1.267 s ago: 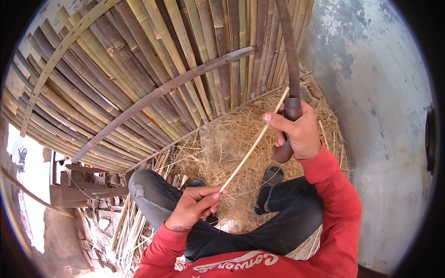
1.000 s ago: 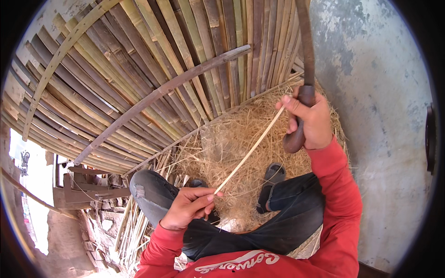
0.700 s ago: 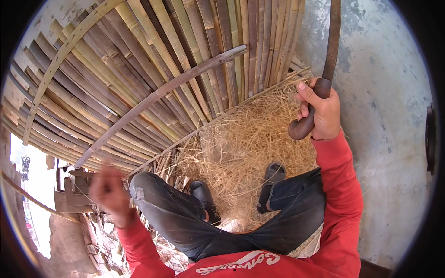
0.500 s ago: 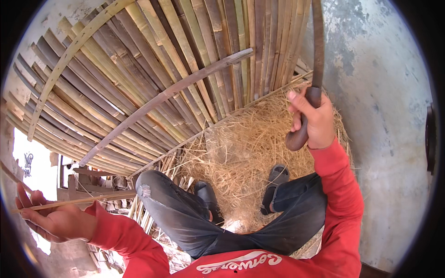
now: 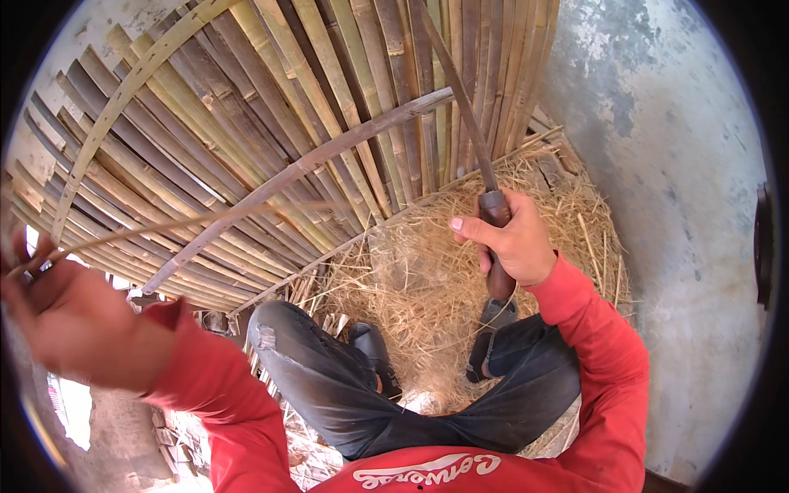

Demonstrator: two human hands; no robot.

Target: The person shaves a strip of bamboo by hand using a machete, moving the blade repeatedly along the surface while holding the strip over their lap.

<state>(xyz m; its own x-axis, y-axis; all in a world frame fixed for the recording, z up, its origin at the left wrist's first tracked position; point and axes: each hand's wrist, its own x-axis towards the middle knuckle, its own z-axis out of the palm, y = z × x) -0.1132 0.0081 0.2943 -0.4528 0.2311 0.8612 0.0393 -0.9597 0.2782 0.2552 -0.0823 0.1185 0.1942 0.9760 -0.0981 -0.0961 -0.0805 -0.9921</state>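
Note:
My right hand point(image 5: 524, 240) is closed round the dark wooden handle of a long knife point(image 5: 468, 123). Its narrow blade points up and to the left, in front of a panel of bamboo slats point(image 5: 329, 74). At the far left, my left hand point(image 5: 86, 324) is raised and smeared by motion. A thin bamboo strip point(image 5: 185, 223) runs from its fingers toward the middle of the panel. The strip's right end is blurred.
Pale shavings point(image 5: 419, 263) cover the floor between my feet, in dark slippers point(image 5: 374, 349). A curved crosspiece point(image 5: 316, 156) spans the slats. A worn, grey-blue wall point(image 5: 657, 246) stands close on the right. Scrap wood lies at lower left.
My right hand has come left and down, and the knife now tilts left. My left hand has risen, swinging the bamboo strip up across the slats.

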